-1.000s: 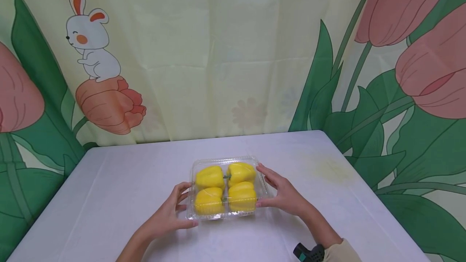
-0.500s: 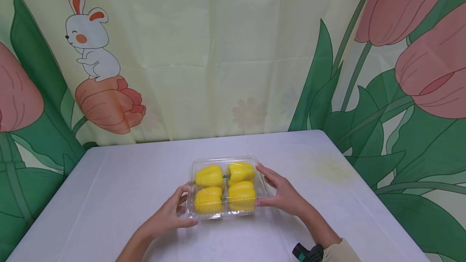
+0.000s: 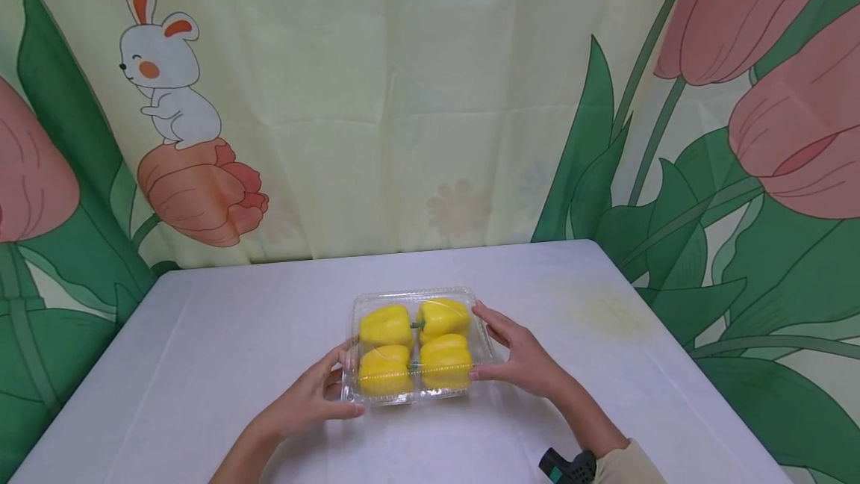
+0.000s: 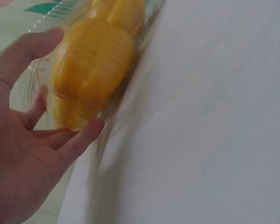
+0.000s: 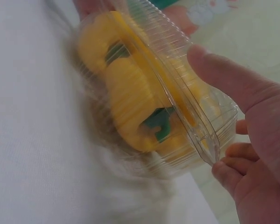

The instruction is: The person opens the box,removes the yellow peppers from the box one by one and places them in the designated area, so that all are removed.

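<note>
A clear plastic container with several yellow bell peppers inside is held between both hands, its lid down; whether its base touches the table is unclear. At its left side, my left hand has the thumb by the front corner and fingers along the side. My right hand grips the right side, thumb near the front, fingers farther back. The left wrist view shows the left hand around one end, beside a pepper. In the right wrist view, the right hand has fingertips against the rim.
A white cloth covers the table. Behind it hangs a pale curtain printed with a rabbit, tulips and leaves. A black device is on the right wrist, by a beige sleeve.
The container and both hands have shifted only very slightly left in the head view. The hold on both sides looks the same.
</note>
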`<action>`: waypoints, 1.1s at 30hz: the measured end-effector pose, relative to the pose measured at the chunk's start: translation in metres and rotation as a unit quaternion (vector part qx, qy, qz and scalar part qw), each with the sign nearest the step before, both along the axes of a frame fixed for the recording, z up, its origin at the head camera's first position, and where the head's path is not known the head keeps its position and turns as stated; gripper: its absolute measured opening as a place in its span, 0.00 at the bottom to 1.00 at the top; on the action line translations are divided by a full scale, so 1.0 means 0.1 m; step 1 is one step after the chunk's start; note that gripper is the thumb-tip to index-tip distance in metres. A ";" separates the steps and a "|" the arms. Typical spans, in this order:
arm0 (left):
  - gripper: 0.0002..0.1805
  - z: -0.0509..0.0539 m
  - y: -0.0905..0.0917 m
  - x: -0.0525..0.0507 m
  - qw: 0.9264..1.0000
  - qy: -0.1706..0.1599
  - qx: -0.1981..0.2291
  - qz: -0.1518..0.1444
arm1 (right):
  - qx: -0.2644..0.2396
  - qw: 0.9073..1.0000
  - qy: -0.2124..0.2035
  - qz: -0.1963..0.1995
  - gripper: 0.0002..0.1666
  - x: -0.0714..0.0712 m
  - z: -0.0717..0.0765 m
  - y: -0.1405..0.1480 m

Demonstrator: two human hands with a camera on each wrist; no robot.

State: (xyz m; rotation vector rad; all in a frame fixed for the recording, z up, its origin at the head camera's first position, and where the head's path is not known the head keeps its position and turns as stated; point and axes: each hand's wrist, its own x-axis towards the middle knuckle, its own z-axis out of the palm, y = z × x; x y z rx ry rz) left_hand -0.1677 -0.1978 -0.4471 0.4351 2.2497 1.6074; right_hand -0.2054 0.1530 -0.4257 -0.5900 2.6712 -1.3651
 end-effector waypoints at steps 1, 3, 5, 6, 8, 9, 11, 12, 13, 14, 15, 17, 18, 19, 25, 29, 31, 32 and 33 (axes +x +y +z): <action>0.32 0.00 0.00 0.00 1.000 0.001 -0.001 0.000 | -0.002 1.000 -0.002 -0.001 0.58 0.00 0.00 0.00; 0.37 -0.01 0.00 0.00 1.000 0.003 0.001 0.000 | -0.002 1.000 -0.002 -0.002 0.58 0.00 0.00 0.00; 0.36 -0.02 0.00 0.00 1.000 0.007 0.005 0.000 | -0.004 1.000 -0.005 -0.003 0.58 0.00 0.00 0.00; 0.36 -0.02 0.00 0.00 1.000 0.009 0.007 0.001 | -0.005 1.000 -0.006 -0.004 0.58 0.00 -0.01 0.01; 0.32 -0.02 0.00 0.01 1.000 0.018 0.011 0.002 | -0.006 1.000 -0.006 -0.004 0.58 0.00 -0.01 0.01; 0.31 -0.03 -0.01 0.01 1.000 0.023 0.013 0.002 | -0.008 1.000 -0.006 -0.004 0.58 0.00 -0.01 0.01; 0.23 -0.04 -0.01 0.01 0.999 0.039 0.019 0.013 | -0.010 1.000 -0.002 -0.004 0.57 -0.01 -0.02 0.01; 0.21 -0.04 0.00 0.00 0.998 0.050 0.019 0.022 | -0.010 1.000 0.000 -0.002 0.57 -0.01 -0.03 0.01; 0.19 -0.04 0.00 0.00 0.998 0.058 0.021 0.030 | -0.010 1.000 0.002 0.000 0.57 -0.01 -0.03 0.01; 0.18 -0.05 0.00 0.00 0.997 0.065 0.022 0.037 | -0.011 1.000 0.003 0.002 0.57 -0.01 -0.03 0.01; 0.17 -0.05 0.00 0.00 0.996 0.071 0.020 0.044 | -0.012 1.000 0.001 0.002 0.57 -0.02 -0.03 0.02; 0.19 -0.04 0.00 0.00 0.995 0.077 0.012 0.054 | -0.014 1.000 -0.004 0.003 0.57 -0.02 -0.03 0.02; 0.19 -0.03 0.00 0.00 0.996 0.075 0.008 0.054 | -0.012 1.000 -0.006 0.003 0.57 -0.02 -0.03 0.02; 0.19 -0.03 0.00 0.01 0.996 0.072 0.006 0.053 | -0.015 1.000 -0.010 0.002 0.57 -0.02 -0.03 0.02; 0.18 -0.01 0.01 0.03 0.996 0.067 0.001 0.055 | -0.030 0.999 -0.024 0.007 0.56 -0.02 -0.04 0.04; 0.16 -0.02 0.01 0.04 0.996 0.067 0.004 0.053 | -0.039 0.999 -0.016 0.017 0.56 -0.04 -0.04 0.05; 0.16 -0.02 0.01 0.05 0.996 0.069 0.005 0.051 | -0.040 0.999 -0.012 0.019 0.55 -0.04 -0.04 0.06; 0.16 -0.02 0.01 0.05 0.996 0.068 0.007 0.052 | -0.040 0.999 -0.012 0.019 0.55 -0.05 -0.04 0.06; 0.16 -0.02 0.01 0.06 0.996 0.068 0.008 0.051 | -0.040 0.999 -0.012 0.019 0.55 -0.05 -0.04 0.07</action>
